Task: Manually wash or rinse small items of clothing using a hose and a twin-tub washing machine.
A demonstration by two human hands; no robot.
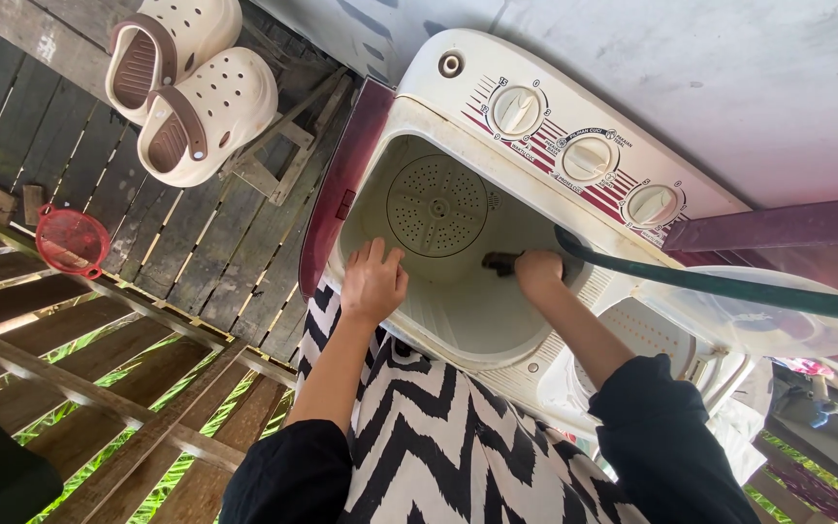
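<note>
Two bare hands reach into the white plastic twin-tub washing machine (438,107). Left hand (372,281) lies flat on the tub's near rim, fingers spread wide, holding nothing. Right hand (538,272) has its fingers closed around the black nozzle end (501,262) of a dark green rubber hose (729,286), inside the tub above the perforated round pulsator (436,206).

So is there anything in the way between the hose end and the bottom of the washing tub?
Nothing visible. The right hand holds the dark hose end inside the open tub; below it are only the bare tub wall and the perforated disc. The left hand rests on the rim.
</note>
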